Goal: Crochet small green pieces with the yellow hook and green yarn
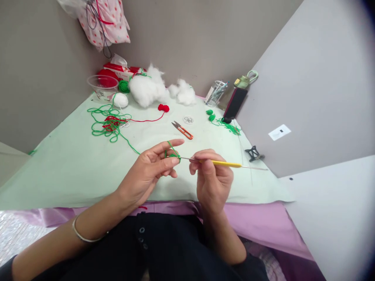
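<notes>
My left hand [155, 164] pinches a small piece of green crochet [175, 156] between thumb and fingers, and green yarn [172, 148] loops over its raised index finger. From that hand the strand runs back to a loose green and red tangle [109, 124] on the table. My right hand [213, 175] grips a crochet hook [225, 163] by its yellow handle, with metal ends on both sides. The hook's left tip meets the green piece at my left fingertips; the piece is mostly hidden by the thumb.
Orange thread snips [182, 130] lie beyond my hands, near a small round clear case [188, 120] and a red crocheted piece [163, 108]. White stuffing [149, 88], a white yarn ball [120, 100] and a plastic tub [102, 88] stand behind. Rightward are a phone [235, 103] and green pieces [212, 117].
</notes>
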The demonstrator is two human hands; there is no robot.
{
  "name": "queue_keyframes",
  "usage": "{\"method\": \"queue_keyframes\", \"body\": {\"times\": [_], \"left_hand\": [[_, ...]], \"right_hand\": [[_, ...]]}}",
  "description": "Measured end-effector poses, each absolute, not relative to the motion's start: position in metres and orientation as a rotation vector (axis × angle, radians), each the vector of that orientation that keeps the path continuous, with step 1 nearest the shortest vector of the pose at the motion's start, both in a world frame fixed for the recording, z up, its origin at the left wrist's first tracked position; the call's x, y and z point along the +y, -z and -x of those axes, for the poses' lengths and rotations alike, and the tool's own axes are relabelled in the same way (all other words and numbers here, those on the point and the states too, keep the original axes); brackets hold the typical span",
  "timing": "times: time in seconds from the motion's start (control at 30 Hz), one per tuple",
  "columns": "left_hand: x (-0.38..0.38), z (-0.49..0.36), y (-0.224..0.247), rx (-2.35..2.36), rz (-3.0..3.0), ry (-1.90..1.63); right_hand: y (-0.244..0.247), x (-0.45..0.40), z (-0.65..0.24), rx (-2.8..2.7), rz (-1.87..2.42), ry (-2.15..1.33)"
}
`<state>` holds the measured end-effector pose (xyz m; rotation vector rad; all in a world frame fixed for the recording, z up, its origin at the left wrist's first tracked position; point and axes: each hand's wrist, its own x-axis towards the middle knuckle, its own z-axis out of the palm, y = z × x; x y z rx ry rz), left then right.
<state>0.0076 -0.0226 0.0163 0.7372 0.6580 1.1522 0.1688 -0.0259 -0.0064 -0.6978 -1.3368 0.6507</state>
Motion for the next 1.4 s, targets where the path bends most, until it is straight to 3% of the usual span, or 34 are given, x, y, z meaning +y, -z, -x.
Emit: {"method": "queue_keyframes", "body": {"times": [0.2, 0.73, 1.07, 1.4], "left_hand": [[-0.026, -0.01, -0.012, 0.656, -0.781, -1.148], [-0.026, -0.006, -0.018, 0.666, -0.849, -1.196], [-0.026, -0.001, -0.011, 0.751, -1.027, -1.233], [-0.026, -0.002, -0.008, 0.779, -1.068, -1.246]], "right_hand": [[0.012, -0.023, -0.162, -1.39, 0.684, -0.629], [0.006, -0.022, -0.163, -1.163, 0.6, -0.96], [0.003, -0.034, -0.166, -1.495, 0.679, -0.49], [0.007, -0.031, -0.167, -1.542, 0.663, -0.357]]}}
